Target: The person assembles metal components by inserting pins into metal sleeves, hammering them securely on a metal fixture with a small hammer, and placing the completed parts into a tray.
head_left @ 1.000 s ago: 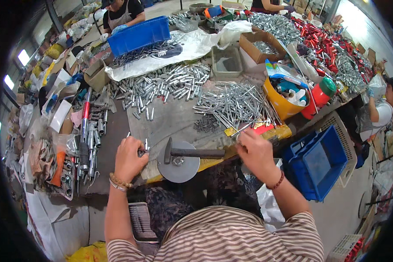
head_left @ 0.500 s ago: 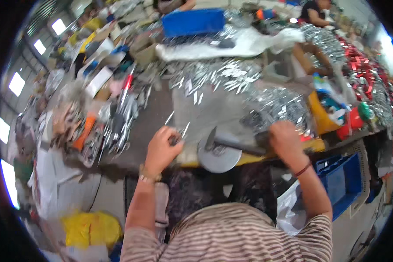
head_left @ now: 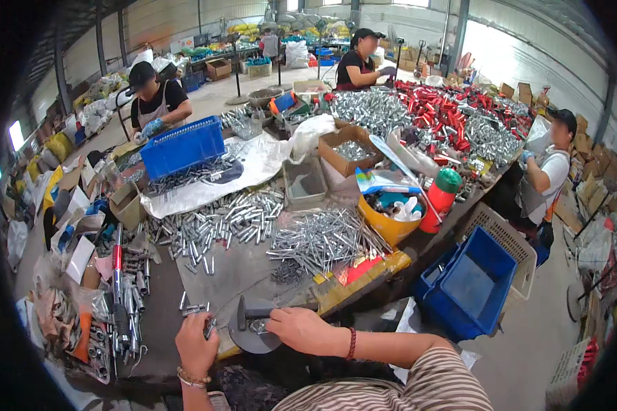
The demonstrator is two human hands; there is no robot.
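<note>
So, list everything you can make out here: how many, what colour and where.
Hammer: one, dark, over the disc
Disc: one, grey, near edge of the table
Short metal tubes: heap, silver, mid-table
Thin metal rods: heap, silver, right of the tubes
Bucket: one, yellow, right table edge
Lidded container: one, red with green lid, beside the bucket
Table crate: one, blue, far left
Lower crates: at least one, blue, off the table's right side
Cardboard box: one, brown, behind the bucket
Red parts: heap, red, far right
Co-workers: at least three, dark or white tops, around the table
Left hand: one, bare, at a small metal piece
Right hand: one, bare, at the hammer's handle
</note>
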